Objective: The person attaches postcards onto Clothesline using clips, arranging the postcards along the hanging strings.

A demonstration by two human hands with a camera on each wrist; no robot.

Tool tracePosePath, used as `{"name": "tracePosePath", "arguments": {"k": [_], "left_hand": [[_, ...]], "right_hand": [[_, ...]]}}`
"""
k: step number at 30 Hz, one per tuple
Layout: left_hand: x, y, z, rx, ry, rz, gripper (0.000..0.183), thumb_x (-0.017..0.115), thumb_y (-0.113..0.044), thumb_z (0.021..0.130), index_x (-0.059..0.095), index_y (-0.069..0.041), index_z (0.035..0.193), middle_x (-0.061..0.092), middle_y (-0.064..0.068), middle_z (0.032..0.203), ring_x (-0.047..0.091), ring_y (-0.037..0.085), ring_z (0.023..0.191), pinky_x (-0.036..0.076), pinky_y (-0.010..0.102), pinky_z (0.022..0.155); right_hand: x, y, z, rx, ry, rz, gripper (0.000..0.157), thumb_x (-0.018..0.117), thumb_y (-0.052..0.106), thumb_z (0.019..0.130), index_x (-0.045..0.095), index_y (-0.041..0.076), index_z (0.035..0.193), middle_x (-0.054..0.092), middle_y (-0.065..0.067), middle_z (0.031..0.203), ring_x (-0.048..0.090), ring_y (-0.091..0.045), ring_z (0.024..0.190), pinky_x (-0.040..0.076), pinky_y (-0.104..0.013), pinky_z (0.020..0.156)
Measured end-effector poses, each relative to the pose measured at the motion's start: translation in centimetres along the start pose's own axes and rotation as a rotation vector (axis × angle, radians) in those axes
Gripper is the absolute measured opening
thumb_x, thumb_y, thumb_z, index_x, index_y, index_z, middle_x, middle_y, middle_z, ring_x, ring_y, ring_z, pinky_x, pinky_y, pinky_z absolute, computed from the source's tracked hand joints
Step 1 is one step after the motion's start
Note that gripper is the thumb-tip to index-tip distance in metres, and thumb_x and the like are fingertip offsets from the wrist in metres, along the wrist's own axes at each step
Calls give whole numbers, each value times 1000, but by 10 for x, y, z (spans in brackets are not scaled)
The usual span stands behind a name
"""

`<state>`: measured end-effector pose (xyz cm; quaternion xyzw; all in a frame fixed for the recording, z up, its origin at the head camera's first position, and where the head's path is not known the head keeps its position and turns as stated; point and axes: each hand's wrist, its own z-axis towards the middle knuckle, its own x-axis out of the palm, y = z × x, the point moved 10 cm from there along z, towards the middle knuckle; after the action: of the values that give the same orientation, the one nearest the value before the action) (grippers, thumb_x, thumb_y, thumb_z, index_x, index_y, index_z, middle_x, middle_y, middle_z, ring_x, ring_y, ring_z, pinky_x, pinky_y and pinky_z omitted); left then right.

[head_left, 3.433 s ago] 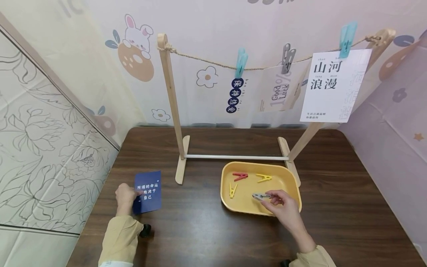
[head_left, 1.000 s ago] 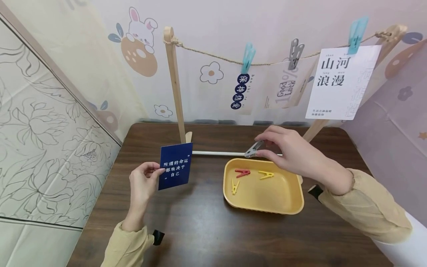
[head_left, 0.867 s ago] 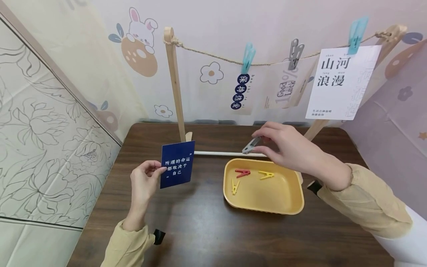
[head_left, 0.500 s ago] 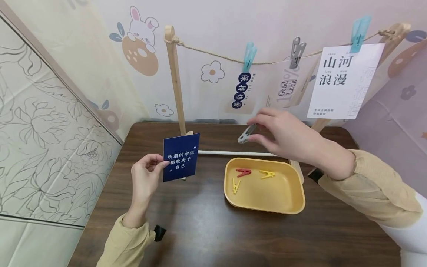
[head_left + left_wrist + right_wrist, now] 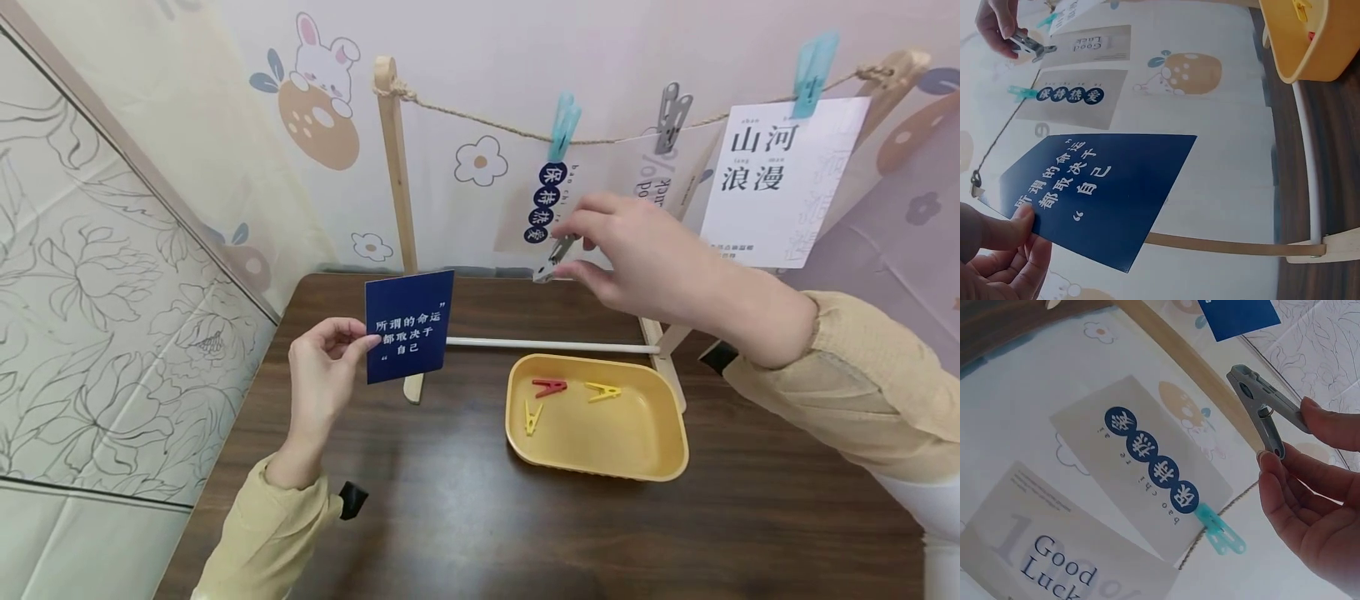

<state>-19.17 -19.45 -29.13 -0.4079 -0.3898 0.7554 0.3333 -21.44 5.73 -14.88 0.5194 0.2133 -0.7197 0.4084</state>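
Note:
A dark blue card (image 5: 409,327) with white lettering is pinched at its left edge by my left hand (image 5: 324,375), thumb in front. It hangs in the air below the left part of the rope (image 5: 480,122). My right hand (image 5: 637,258) pinches the handle ends of a grey clothespin (image 5: 553,257) between thumb and fingers; in the right wrist view the clothespin (image 5: 1261,403) has nothing in its jaws. Blue pegs (image 5: 564,127) and a grey peg (image 5: 672,118) hold a card with blue circles (image 5: 551,200), a Good Luck card, partly hidden by my hand, and a white card (image 5: 783,179).
The rope is tied between two wooden posts (image 5: 396,167), joined low down by a white rod (image 5: 555,343). A yellow tray (image 5: 600,467) on the brown table (image 5: 450,517) holds a red clothespin (image 5: 550,387) and two yellow clothespins (image 5: 603,392). Patterned cloth hangs behind.
My left hand has picked the blue card up off the table and raised it toward the rope. The right hand has lifted the grey clothespin from the tray, up and slightly left.

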Motion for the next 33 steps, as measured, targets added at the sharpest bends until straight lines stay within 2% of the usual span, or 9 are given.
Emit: {"name": "tracePosePath", "arguments": {"k": [11,20,27,33], "left_hand": [[8,-19,11,26,16,-62,13,71,3,70,60,6,76,60,12,71,52,5,57,44,14,56],[12,-27,16,25,21,-74,12,71,3,71,61,5,77,60,12,73,52,7,58,44,14,56],[14,-32,20,38,24,-82,12,71,3,71,61,6,76,60,12,73,51,6,58,44,14,56],[16,-35,24,50,25,-107,12,71,3,71,61,6,76,60,12,71,52,7,57,43,15,55]], "right_hand": [[-17,-2,22,-14,-8,-57,24,66,11,79,61,-6,95,55,-11,85,54,-22,69,45,-33,61],[-21,-10,34,13,9,-87,25,63,12,82,60,-5,99,54,-12,89,55,-24,76,46,-34,65],[-13,-36,47,11,14,-161,32,62,24,83,61,-1,103,52,-7,90,52,-21,74,42,-29,63],[-21,-26,54,40,28,-138,28,60,19,85,60,-2,104,52,-9,92,51,-21,72,42,-29,63]]}}
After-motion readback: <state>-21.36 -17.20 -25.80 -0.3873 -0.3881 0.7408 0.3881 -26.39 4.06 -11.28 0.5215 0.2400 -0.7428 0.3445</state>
